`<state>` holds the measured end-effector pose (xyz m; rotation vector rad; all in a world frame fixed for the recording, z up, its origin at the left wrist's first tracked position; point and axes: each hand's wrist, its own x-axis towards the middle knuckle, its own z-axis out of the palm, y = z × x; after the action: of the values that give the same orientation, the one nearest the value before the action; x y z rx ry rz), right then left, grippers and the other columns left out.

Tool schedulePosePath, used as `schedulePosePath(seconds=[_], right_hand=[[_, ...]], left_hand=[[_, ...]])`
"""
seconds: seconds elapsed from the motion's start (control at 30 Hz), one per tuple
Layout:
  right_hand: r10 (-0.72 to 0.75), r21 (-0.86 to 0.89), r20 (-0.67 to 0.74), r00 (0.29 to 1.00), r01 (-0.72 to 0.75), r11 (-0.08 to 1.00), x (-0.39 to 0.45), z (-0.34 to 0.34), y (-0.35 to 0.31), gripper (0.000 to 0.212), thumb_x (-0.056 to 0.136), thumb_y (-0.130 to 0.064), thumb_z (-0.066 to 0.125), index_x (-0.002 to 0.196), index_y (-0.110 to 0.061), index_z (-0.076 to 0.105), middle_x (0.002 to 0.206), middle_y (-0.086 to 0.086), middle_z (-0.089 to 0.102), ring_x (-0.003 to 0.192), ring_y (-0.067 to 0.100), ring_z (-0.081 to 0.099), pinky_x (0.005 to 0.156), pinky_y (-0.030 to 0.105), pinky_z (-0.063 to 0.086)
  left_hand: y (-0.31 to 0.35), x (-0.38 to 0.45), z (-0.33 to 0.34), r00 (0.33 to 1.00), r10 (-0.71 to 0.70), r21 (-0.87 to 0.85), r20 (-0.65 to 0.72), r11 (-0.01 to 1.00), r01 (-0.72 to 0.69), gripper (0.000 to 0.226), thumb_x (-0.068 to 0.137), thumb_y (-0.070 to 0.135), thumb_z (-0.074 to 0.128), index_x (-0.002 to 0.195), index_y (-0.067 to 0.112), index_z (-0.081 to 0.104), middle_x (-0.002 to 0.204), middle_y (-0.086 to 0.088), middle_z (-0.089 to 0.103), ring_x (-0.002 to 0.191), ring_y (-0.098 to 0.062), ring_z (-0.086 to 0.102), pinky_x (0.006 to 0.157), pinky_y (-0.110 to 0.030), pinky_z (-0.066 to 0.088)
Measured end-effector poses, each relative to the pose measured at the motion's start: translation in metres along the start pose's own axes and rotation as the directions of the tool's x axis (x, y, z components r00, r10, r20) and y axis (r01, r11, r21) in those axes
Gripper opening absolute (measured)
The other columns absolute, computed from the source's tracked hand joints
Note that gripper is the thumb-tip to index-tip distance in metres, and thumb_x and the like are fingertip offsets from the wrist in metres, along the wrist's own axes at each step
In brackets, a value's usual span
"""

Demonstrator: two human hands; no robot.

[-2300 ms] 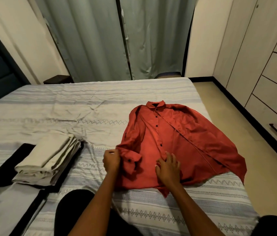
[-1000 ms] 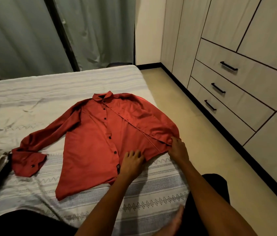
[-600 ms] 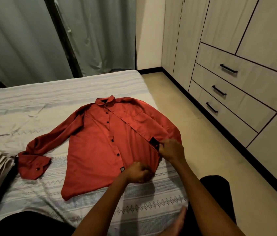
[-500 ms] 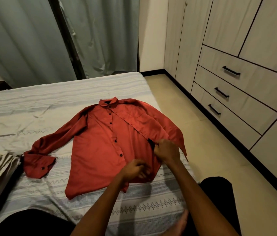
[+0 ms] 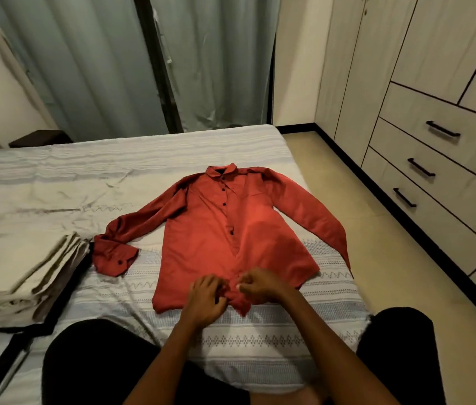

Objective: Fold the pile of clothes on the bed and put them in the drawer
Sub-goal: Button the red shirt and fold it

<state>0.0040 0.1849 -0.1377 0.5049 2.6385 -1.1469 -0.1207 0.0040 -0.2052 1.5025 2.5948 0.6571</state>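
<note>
One red shirt (image 5: 231, 229) lies on the one bed (image 5: 84, 182), with four black buttons showing down its front and one more on the left cuff. One stack of folded beige cloth (image 5: 23, 279) — one only. Two hands — left hand (image 5: 206, 299), right hand (image 5: 263, 285). Three drawers, each with one black handle; two curtain panels.

Grey-green curtains (image 5: 99, 68) behind the bed (a dark stand (image 5: 39, 138), perhaps a nightstand, at left), tan floor (image 5: 391, 273) beside.
</note>
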Motion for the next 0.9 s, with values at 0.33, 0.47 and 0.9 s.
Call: schedulePosePath(seconds=[0.33,0.47,0.9], right_hand=[[-0.165,-0.572,-0.257,0.952,-0.012,0.820,-0.024,0.037,0.058,0.052,0.077,-0.049,0.063,0.120,-0.021,0.062,0.120,0.006,0.060,0.105,0.032,0.061,0.076,0.041,0.052],[-0.303,-0.559,-0.458,0.836,-0.006,0.829,-0.027,0.035,0.058,0.024,0.073,-0.017,0.071,0.096,-0.015,0.068,0.085,0.004,0.063,0.071,0.027,0.062,0.055,0.034,0.049],[-0.022,-0.143,-0.386,0.922,-0.036,0.989,-0.034,0.025,0.038,0.017,0.096,-0.019,0.052,0.112,-0.019,0.048,0.098,0.007,0.067,0.087,0.034,0.064,0.063,0.035,0.039]], left_hand=[[-0.001,-0.005,-0.003,1.000,-0.026,0.306,-0.001,0.952,0.025,0.028,0.083,0.031,0.043,0.097,0.015,0.061,0.093,-0.006,0.063,0.076,-0.030,0.058,0.060,-0.036,0.047],[-0.001,0.007,-0.023,0.996,-0.034,0.081,0.078,0.996,0.027,0.032,0.092,0.033,0.038,0.095,0.009,0.059,0.090,-0.013,0.064,0.077,-0.033,0.058,0.066,-0.038,0.046],[-0.001,-0.023,-0.041,0.970,0.241,-0.036,0.023,0.970,-0.240,0.022,0.092,0.039,0.058,0.097,0.019,0.051,0.091,0.003,0.056,0.076,-0.013,0.049,0.068,-0.029,0.037]])
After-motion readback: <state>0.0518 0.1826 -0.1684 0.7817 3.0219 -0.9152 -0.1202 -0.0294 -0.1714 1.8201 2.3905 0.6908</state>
